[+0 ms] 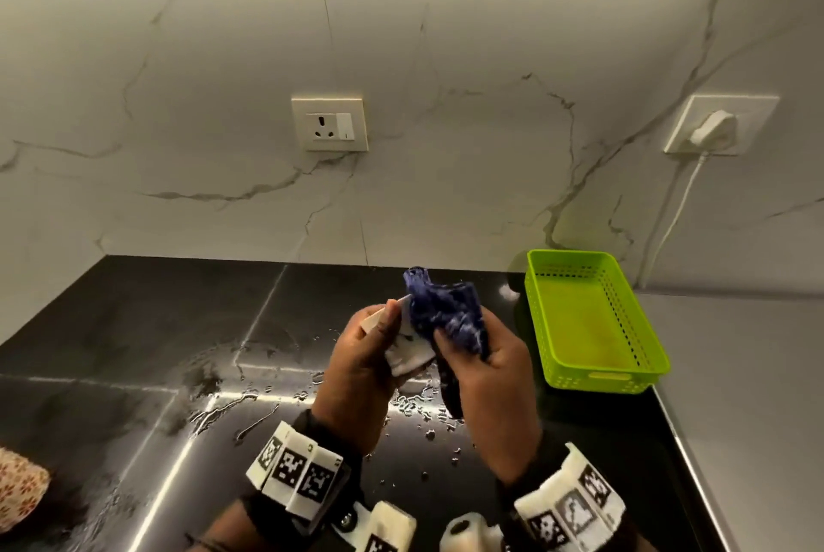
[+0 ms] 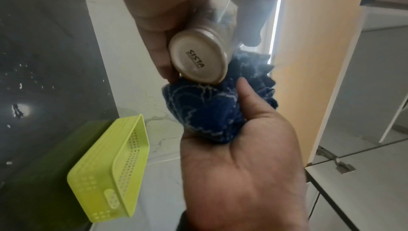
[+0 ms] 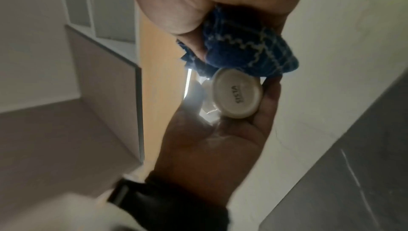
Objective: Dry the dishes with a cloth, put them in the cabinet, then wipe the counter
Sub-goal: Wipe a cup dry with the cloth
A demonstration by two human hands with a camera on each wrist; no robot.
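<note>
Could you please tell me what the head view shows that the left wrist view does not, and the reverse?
Head view only: the wall socket, the plugged-in charger and both wristbands.
Left wrist view only: the lettering printed on the underside of the cup.
Both: the left hand gripping the cup, the right hand holding the blue cloth against it, and the green basket on the wet counter.

Green basket (image 1: 593,324) blocking counter's (image 1: 133,328) right end, wet open surface leftward, patterned object (image 1: 22,489) possibly obstructing far-left edge
</note>
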